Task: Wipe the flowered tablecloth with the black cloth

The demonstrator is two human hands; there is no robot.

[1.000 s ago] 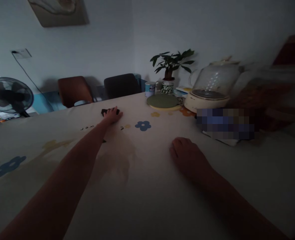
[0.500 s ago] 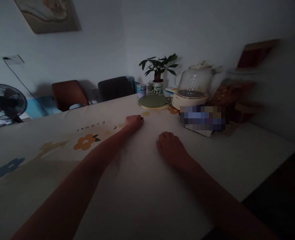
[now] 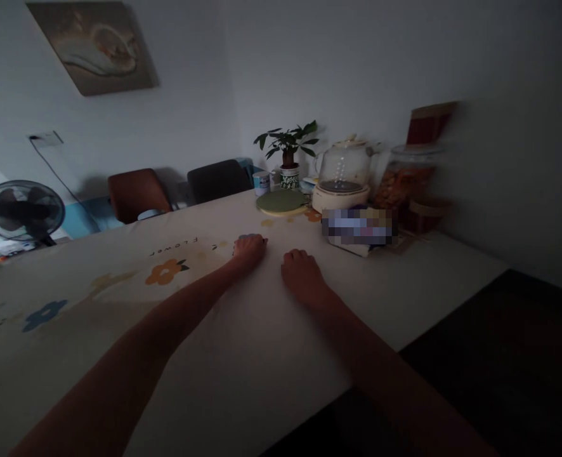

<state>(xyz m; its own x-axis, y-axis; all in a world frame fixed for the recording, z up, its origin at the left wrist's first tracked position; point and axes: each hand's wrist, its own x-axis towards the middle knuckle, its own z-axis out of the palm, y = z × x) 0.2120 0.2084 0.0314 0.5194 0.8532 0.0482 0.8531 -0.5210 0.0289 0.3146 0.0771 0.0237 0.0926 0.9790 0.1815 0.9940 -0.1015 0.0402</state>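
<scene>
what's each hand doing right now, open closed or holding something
Left hand: closed around a small dark object, mostly hidden.
Right hand: fingers curled, no object visible; whether fully closed cannot be told.

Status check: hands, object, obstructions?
Left hand closed over dark object, mostly hidden. Right hand nearby, curled, contents unclear. Round green mat beyond both, not blocking.

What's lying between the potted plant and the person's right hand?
In the head view, a flat, round green item lies between the potted plant and the right hand, with tablecloth nearer the hand.
</scene>
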